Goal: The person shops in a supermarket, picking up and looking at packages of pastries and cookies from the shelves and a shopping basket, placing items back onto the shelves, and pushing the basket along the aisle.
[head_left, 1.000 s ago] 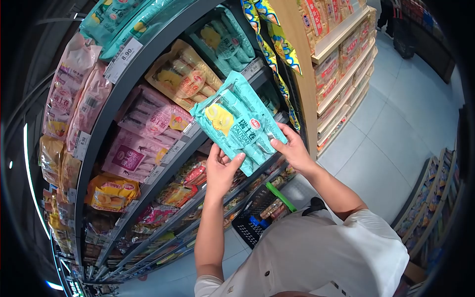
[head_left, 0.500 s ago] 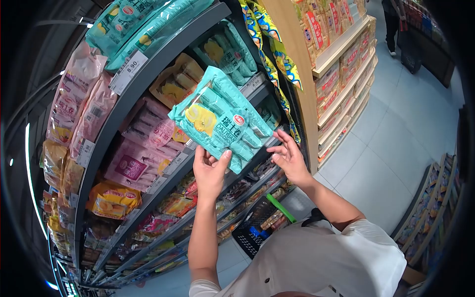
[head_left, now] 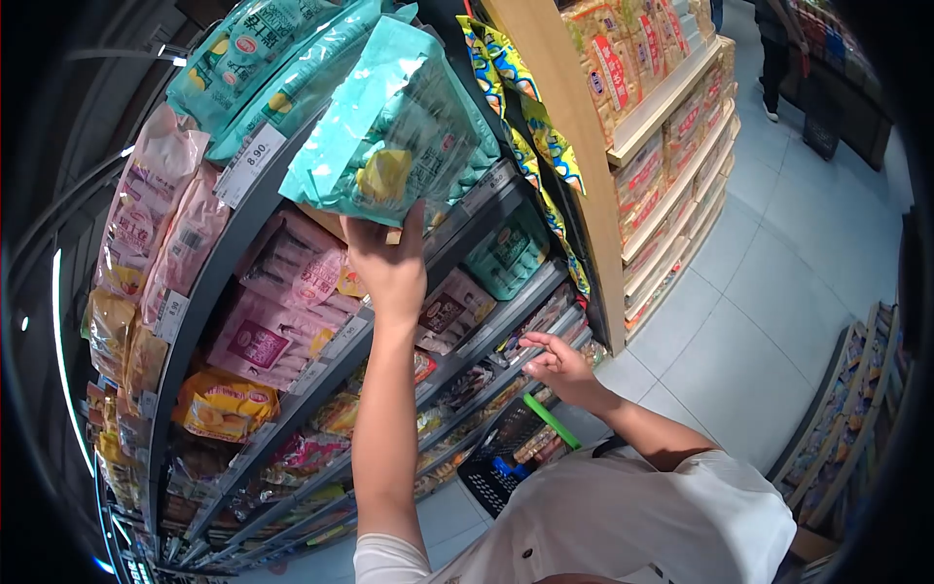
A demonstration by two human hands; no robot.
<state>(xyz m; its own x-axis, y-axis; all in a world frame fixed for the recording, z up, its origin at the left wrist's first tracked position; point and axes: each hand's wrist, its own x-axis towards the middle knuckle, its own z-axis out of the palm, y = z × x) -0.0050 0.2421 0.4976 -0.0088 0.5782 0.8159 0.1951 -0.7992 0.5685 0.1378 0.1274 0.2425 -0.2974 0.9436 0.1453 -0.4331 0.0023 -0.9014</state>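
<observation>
Only got the head cam here, so clock directions are for that view. Left hand [head_left: 389,268] is up around 11 o'clock, fingers and thumb gripping the bottom edge of a teal snack bag [head_left: 384,127]. The bag sits tilted in front of the shelf [head_left: 229,214], puffy and shiny with glare on the wrapper, a yellow picture near its lower edge and little rolls kinda visible through the plastic. Can't really read the print on it.

Right hand [head_left: 562,372] is at 4 o'clock, holding nothing, pretty open with the fingers loosely bent, well apart from the bag. More teal bags [head_left: 255,58] are at 10 to 11 o'clock by an 8.90 price tag [head_left: 251,164], and pink packs [head_left: 258,336] are at 9. Black basket [head_left: 491,477] with a green handle [head_left: 552,420] is near 6 o'clock.
</observation>
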